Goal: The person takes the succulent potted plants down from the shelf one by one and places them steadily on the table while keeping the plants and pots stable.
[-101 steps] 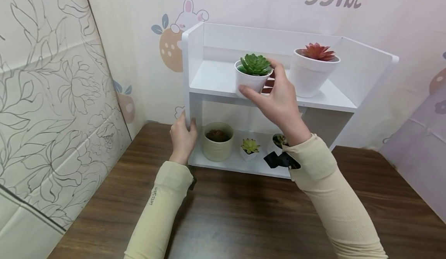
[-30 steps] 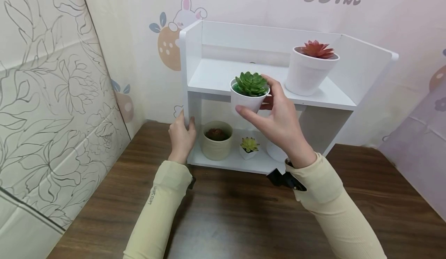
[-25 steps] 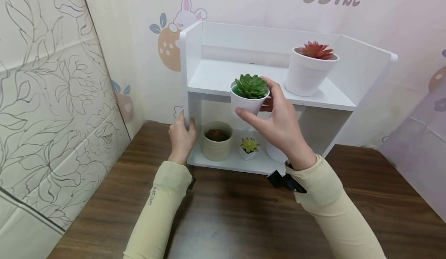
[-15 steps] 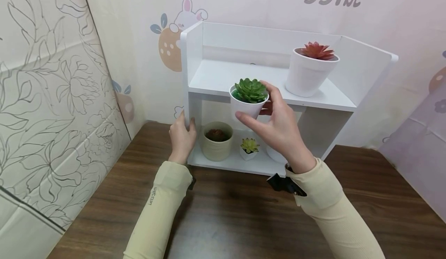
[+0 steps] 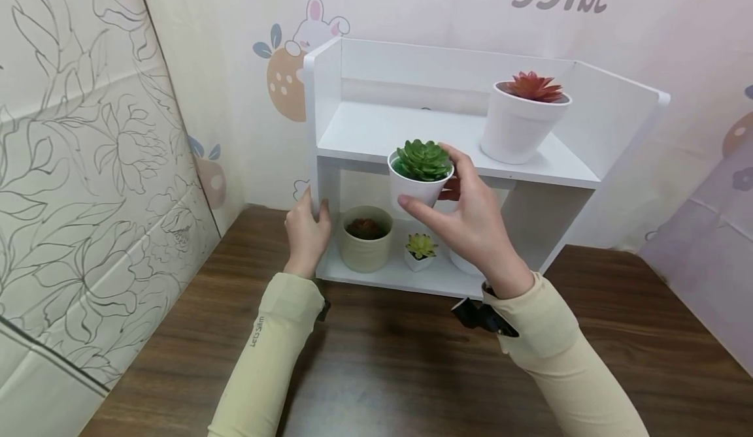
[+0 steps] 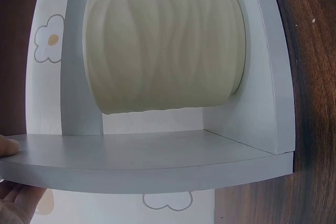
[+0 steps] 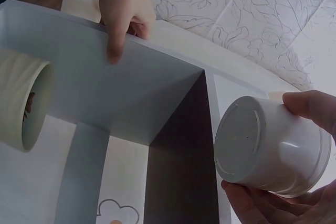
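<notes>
My right hand (image 5: 476, 218) holds a small white flowerpot (image 5: 412, 192) with a green succulent (image 5: 422, 161), thumb on the near side and fingers behind. It hangs in the air before the upper board's front edge; the right wrist view shows the pot's bare underside (image 7: 239, 140). With thumb and fingers on opposite faces, my left hand (image 5: 308, 231) grips the left side panel (image 6: 152, 174) of a white two-tier desk shelf (image 5: 376, 127). Just inside that panel stands a ribbed cream pot (image 6: 168, 45) with a dark red plant (image 5: 366, 228).
A larger white pot (image 5: 518, 127) with a red succulent stands at the upper board's right. On the lower board are a small pot with a yellow-green succulent (image 5: 421, 246) and a white pot (image 5: 463, 262), partly hidden by my right hand. Brown wooden tabletop (image 5: 376, 372) lies in front.
My right hand has brought the green succulent's pot down and slightly left, from upper-board height to below that board's edge. The left hand has stayed on the side panel.
</notes>
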{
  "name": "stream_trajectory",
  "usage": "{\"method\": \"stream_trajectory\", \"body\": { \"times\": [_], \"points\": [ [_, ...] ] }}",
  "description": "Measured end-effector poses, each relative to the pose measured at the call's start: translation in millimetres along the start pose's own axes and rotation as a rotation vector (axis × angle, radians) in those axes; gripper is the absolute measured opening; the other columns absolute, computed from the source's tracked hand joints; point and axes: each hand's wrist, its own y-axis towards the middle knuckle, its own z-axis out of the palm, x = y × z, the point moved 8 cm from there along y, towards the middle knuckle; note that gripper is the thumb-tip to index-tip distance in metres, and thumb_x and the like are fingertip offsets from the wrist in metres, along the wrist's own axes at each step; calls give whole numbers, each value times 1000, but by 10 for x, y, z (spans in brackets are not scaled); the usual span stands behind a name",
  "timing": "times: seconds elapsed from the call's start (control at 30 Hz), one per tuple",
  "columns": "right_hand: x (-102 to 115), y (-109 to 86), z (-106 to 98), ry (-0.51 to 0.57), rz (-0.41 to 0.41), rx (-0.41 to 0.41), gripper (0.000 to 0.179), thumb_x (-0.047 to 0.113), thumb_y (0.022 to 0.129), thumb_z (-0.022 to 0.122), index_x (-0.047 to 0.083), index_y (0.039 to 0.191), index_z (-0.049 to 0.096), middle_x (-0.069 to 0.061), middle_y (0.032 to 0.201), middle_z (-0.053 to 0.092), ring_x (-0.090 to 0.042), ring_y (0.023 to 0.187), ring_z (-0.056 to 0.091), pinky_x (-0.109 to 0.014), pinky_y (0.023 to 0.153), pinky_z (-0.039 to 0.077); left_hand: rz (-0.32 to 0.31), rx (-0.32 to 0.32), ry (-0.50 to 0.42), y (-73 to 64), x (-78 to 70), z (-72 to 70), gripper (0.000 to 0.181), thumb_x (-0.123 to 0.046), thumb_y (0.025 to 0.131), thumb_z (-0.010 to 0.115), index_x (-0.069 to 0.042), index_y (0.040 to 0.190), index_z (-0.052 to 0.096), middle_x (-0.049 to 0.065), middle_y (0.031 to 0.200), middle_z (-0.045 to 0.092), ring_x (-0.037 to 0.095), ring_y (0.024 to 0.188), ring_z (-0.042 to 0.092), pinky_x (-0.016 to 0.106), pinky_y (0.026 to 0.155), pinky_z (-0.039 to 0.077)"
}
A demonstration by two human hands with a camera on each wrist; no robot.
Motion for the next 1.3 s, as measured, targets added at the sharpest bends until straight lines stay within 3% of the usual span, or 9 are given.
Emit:
{"method": "stream_trajectory", "body": {
  "times": [1.3],
  "points": [
    [-41, -116, 85, -20, -8, 29, 80, 26, 80, 78, 9, 144, 35, -8, 125, 58, -23, 93, 63, -38, 80, 53, 0, -2, 5, -2, 3, -6, 34, -9, 96, 54, 2, 128, 55, 24, 122, 63, 39, 111, 61, 51, 90, 52]
  ]
}}
